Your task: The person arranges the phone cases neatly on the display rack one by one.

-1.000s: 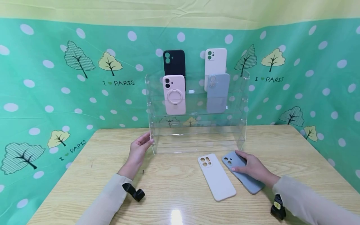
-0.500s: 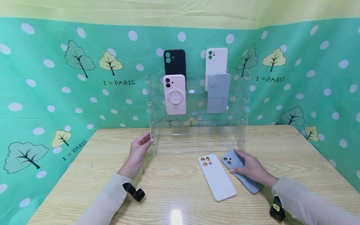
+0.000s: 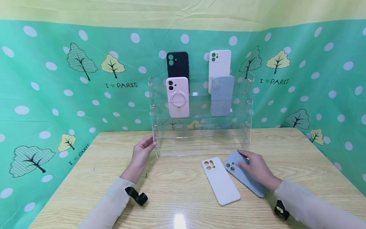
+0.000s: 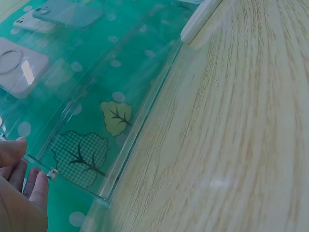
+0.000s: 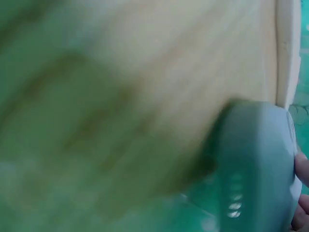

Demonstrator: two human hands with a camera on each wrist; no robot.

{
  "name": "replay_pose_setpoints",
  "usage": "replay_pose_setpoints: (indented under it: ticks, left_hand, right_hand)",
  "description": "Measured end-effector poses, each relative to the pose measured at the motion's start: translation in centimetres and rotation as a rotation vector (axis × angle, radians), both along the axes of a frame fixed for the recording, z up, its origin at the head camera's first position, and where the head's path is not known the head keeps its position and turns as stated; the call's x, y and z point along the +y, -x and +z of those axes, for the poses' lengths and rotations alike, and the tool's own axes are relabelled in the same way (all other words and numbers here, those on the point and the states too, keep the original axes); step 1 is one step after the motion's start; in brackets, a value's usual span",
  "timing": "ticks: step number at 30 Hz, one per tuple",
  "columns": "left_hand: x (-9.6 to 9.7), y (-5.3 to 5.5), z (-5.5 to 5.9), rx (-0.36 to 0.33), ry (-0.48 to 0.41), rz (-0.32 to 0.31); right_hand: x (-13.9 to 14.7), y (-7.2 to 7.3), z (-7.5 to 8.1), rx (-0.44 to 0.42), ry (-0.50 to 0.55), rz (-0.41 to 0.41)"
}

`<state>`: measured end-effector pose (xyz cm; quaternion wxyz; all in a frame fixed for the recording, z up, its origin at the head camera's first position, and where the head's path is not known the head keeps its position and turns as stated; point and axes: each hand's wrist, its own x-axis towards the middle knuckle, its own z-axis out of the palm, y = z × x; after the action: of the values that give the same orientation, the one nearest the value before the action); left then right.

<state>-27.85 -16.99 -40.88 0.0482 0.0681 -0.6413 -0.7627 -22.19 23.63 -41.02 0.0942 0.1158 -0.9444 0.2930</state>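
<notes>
My left hand [image 3: 140,156] grips the left side panel of a clear acrylic display stand [image 3: 186,137], thumb in front and fingers behind. In the left wrist view, the fingertips curl at the stand's edge. With my right hand [image 3: 258,168] I hold a grey-blue phone case [image 3: 243,177] by its upper part. Its camera end is raised and its lower end is at the table; the right wrist view shows the case close up and tilted, the background blurred. Left of it, a white phone case [image 3: 221,183] lies flat on the table, camera cutouts toward the stand.
On the stand's upper tiers stand a black case [image 3: 178,63], a white case [image 3: 219,65], a pink case with a ring [image 3: 178,111] and a light-blue case [image 3: 221,98]. Behind the wooden table [image 3: 171,184] hangs a green patterned cloth [image 3: 85,105].
The right hand has turned and tilted the grey-blue case, raising its camera end slightly; the thumb has moved from the case's left edge onto its face. The left hand keeps its hold on the stand.
</notes>
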Motion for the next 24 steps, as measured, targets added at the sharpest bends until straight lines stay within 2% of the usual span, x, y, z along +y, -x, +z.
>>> replay_pose_setpoints:
  ticks: [7, 12, 16, 24]
  left_hand:
    - [0.1, 0.0, -0.1, 0.001, -0.004, 0.002]
    - [0.1, 0.0, 0.0, 0.002, -0.002, -0.001]
    - [0.0, 0.0, 0.0, 0.003, 0.013, -0.008]
    - [0.1, 0.1, -0.1, 0.005, 0.005, -0.008]
  right_hand:
    - [0.1, 0.7, 2.7, -0.074, 0.096, 0.023]
    - [-0.2, 1.0, 4.8, -0.118, 0.092, 0.075]
    - [-0.7, 1.2, 6.3, -0.12, 0.092, 0.101]
    - [-2.6, 1.6, 9.9, -0.124, 0.182, 0.04]
